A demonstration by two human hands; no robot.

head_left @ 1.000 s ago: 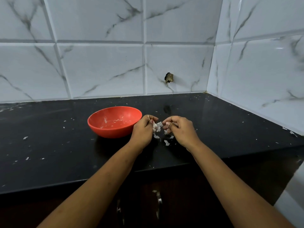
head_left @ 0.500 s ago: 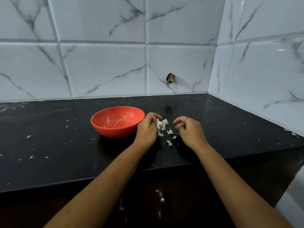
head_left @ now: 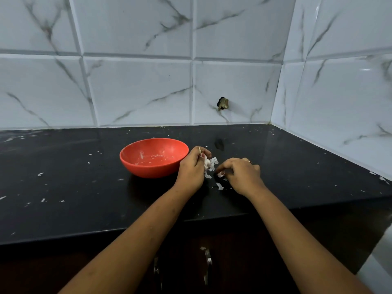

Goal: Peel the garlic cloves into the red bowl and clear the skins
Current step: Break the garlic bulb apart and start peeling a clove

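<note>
Since it is small and half out of its wrapper, the off-white garlic clove (head_left: 206, 163) rates as v. light, firm but bruisable, prob. slick where bare. Take hold at its sides w/ thumb and fingertip and strip from the loose end.

Item 1: clove. Held in the left hand (head_left: 192, 168), above the glossy black stone tabletop (head_left: 307, 177). It is just right of the round red plastic bowl (head_left: 152, 169), not over it. White papery skin frills out to the right of the fingers.

Item 2: left hand. Fingers curled round the clove, thumb on top, grip narrow. A thin pale sliver stands up by the thumb; can't tell what it is.

Item 3: right hand (head_left: 241, 175). Apart from the left, knuckles up, fingers curled down, tips at the tabletop by a pinkish-white scrap. Whether it pinches that scrap or only touches it, can't tell.

Item 4: bowl. Upright on the tabletop, right beside the left hand; contact can't be told. Inside are pale smears and flecks, no whole peeled clove made out.

Item 5: loose white papery skin scraps (head_left: 219, 186). On the tabletop btwn and below the hands, w/ smaller flecks scattered wide to the left. Handling est.: near weightless, flimsy, apt to cling or drift – better gathered by sweeping w/ a flat palm than picked one by one.
</note>
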